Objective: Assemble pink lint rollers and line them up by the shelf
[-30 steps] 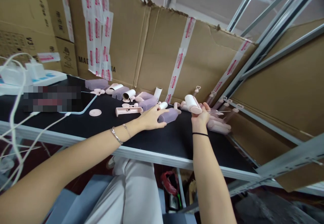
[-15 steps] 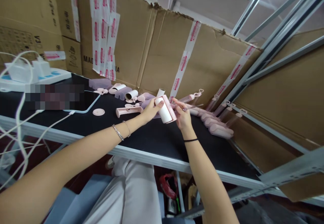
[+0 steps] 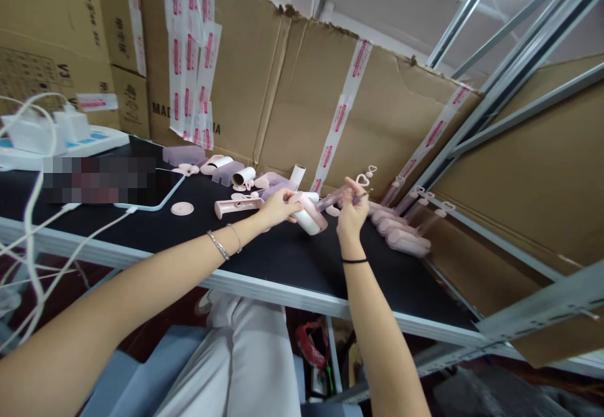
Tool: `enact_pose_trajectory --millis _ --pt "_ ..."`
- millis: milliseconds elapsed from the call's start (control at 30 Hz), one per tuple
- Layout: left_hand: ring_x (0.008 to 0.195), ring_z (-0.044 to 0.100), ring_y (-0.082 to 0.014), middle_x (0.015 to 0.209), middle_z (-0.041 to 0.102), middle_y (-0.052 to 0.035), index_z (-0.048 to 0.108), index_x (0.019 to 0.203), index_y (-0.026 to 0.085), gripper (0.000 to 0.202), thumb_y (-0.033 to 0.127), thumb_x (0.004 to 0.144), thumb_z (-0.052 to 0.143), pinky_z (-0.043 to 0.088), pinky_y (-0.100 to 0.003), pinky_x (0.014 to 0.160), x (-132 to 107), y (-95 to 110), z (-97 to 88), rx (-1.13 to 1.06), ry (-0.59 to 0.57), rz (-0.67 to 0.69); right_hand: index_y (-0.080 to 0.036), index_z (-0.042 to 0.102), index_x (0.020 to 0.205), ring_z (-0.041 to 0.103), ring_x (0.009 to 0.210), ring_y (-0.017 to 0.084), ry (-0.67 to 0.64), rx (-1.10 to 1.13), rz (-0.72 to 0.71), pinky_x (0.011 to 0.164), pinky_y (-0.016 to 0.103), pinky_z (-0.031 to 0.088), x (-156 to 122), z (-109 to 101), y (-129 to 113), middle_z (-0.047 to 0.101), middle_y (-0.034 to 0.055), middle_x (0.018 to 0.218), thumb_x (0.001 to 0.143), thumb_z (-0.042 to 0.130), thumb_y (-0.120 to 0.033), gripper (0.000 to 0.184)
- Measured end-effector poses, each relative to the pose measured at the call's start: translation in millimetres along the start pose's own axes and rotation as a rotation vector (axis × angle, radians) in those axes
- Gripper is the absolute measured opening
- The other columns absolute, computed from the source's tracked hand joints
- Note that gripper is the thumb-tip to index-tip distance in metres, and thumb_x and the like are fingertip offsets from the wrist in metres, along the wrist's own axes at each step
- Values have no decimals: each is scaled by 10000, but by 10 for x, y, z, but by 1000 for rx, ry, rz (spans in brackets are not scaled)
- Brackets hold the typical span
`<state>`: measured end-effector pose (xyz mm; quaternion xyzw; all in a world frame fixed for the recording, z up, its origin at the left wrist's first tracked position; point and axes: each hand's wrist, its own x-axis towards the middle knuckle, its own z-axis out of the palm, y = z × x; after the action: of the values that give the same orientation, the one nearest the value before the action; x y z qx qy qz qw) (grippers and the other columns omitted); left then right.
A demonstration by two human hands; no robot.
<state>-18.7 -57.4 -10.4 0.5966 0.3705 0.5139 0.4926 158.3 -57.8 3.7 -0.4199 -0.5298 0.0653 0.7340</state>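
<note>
Both my hands hold one pink lint roller just above the black tabletop (image 3: 292,260). My left hand (image 3: 277,207) is closed on its white paper roll head (image 3: 306,217). My right hand (image 3: 352,209) grips the translucent pink handle (image 3: 336,197), which ends in a heart-shaped loop (image 3: 362,180). Loose parts lie behind my left hand: a pink roller frame (image 3: 238,206), white paper rolls (image 3: 243,176) and lilac covers (image 3: 225,172). To the right of my right hand several assembled pink rollers (image 3: 406,241) lie side by side.
Taped cardboard sheets (image 3: 302,102) wall off the back of the table, with stacked boxes (image 3: 56,39) at the left. A white power strip with chargers (image 3: 51,137), white cables (image 3: 33,216), a tablet (image 3: 146,194) and a pink disc (image 3: 182,208) sit at the left. Metal rack bars (image 3: 509,39) slant at right.
My right hand brought the roller from the pile at right toward the middle. My left hand left the lilac cover and took the roll head; my right hand now grips the handle.
</note>
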Motion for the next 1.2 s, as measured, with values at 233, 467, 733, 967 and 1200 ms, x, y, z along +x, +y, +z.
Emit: enact_pose_trajectory --millis 233,467,733,967,1200 --pt "889 586 -155 939 534 -32 434 832 177 162 151 740 565 564 -350 721 42 111 -4 -593 213 14 -207 481 856 316 423 34 22 347 463 416 177 308 -112 160 -8 343 -112 557 667 643 -513 394" --pt "908 583 -146 973 594 -42 454 972 168 284 183 717 578 463 -341 883 37 -65 62 -263 5 37 -218 407 716 203 309 9 -457 463 693 314 159 151 -405 397 -88 315 -143 425 580 684 -619 506" --pt "990 578 -276 1059 613 -118 506 1096 123 615 347 567 724 439 -408 883 43 -101 -88 480 -105 210 -213 438 752 254 291 24 -547 257 595 293 166 199 -340 277 27 357 -130 392 608 715 -521 438" --pt "909 601 -226 960 635 -58 555 1048 128 489 177 573 662 471 -349 844 -7 -34 -67 433 -288 342 -206 474 774 253 307 31 -612 214 560 293 188 199 -368 290 18 343 -111 434 625 693 -561 443" --pt "1198 439 -303 1254 490 -135 353 1294 126 808 154 552 672 354 -437 1011 3 -68 8 422 -128 125 -187 550 782 421 418 88 -554 81 440 378 215 309 -308 278 47 416 -65 480 629 682 -552 418"
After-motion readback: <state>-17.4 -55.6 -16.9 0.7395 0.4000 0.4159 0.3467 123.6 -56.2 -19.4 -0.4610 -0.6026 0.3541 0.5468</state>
